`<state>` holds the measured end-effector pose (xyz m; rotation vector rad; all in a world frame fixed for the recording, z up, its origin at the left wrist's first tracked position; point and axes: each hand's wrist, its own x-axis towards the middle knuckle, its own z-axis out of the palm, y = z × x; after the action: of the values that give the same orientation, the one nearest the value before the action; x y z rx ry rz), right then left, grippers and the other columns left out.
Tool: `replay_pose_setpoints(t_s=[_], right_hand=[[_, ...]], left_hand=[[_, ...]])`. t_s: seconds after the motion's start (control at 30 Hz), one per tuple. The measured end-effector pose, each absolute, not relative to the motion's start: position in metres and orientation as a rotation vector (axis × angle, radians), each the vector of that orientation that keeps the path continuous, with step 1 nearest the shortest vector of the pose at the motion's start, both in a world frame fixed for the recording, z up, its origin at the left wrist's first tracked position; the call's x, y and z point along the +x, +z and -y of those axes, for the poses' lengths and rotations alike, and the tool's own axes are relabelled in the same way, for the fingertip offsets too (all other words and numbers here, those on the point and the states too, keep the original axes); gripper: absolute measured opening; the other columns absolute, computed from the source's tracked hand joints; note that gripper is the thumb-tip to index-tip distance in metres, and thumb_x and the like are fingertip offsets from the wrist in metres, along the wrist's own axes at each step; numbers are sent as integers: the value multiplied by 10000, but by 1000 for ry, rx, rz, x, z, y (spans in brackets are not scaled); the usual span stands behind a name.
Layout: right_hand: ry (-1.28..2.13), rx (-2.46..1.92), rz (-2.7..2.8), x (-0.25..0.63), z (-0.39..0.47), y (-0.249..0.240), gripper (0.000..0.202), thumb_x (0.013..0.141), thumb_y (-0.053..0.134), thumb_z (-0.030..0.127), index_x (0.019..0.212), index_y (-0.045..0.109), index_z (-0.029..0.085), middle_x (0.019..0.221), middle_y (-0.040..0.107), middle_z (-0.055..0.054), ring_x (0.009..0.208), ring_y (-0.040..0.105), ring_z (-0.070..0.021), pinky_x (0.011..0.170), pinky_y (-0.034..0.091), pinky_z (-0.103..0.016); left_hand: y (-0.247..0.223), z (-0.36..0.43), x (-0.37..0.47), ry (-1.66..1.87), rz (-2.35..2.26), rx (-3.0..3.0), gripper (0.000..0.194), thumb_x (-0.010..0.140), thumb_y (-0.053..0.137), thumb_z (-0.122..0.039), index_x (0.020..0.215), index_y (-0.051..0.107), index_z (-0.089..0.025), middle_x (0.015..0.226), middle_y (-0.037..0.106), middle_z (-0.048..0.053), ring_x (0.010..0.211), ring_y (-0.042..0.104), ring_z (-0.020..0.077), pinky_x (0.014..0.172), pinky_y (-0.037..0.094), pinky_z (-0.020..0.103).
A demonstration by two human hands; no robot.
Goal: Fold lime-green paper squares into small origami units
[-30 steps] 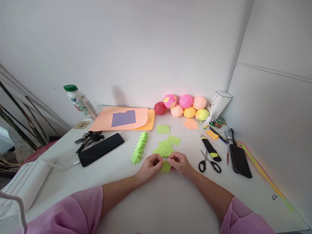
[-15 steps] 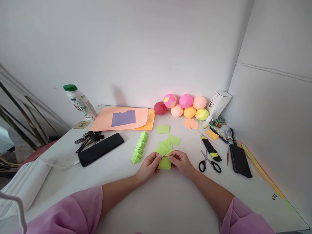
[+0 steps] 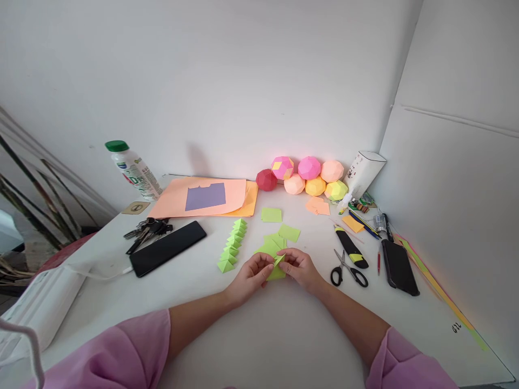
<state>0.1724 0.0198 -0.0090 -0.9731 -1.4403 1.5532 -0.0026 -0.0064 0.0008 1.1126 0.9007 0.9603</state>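
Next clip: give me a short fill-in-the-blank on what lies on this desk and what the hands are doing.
1. Both the left hand and the right hand pinch a folded piece of ____ paper.
2. The scissors lie to the ____ of the hands.
3. The bottle by the wall has a ____ cap.
4. The row of folded green units lies to the ____ of the hands.

Missing words: green; right; green; left

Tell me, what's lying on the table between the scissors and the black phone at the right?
A thin red pen lies between the scissors and the black phone, on the white table; the head view shows it.
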Motion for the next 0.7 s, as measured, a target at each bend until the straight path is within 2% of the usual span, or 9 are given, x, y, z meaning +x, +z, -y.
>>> replay_pose_setpoints(t_s=[0.17,0.33,0.4,0.57,0.7], right_hand=[[1551,-959,1485,173,-21,-11,325,735,665,377,977,608,167,613,443,46,537,394,-77,509,319,-218],[1554,-975,1498,174,-20,-10,335,726,676,360,993,598,172,598,424,64,517,379,-64,509,316,-209],[1568,-978,1488,174,-20,-10,344,727,676,365,999,592,171,601,440,63,521,397,-67,513,325,-211],[1643,-944,1436,172,-19,-10,384,704,696,384,993,572,164,695,532,20,618,496,-106,594,399,-247],[1615,-929,1496,172,-19,-8,288,721,678,392,852,580,155,683,522,15,605,465,-100,563,375,-230]], left_hand=[[-3,6,-4,931,-865,1137,367,747,616,-437,987,501,-184,886,529,22,664,495,98,523,400,207],[-7,5,-5,952,-875,1213,374,736,647,-376,1025,508,-185,993,561,59,859,557,157,694,447,267],[-9,5,-4,960,-878,1230,359,750,632,-374,1025,507,-179,1000,560,65,840,557,151,671,448,261],[-11,3,-2,1054,-899,1098,338,750,618,-423,920,450,-185,851,517,-1,582,517,74,480,411,199],[-7,2,-2,1088,-921,1078,352,739,626,-435,856,401,-192,811,506,-18,599,569,100,453,418,198]])
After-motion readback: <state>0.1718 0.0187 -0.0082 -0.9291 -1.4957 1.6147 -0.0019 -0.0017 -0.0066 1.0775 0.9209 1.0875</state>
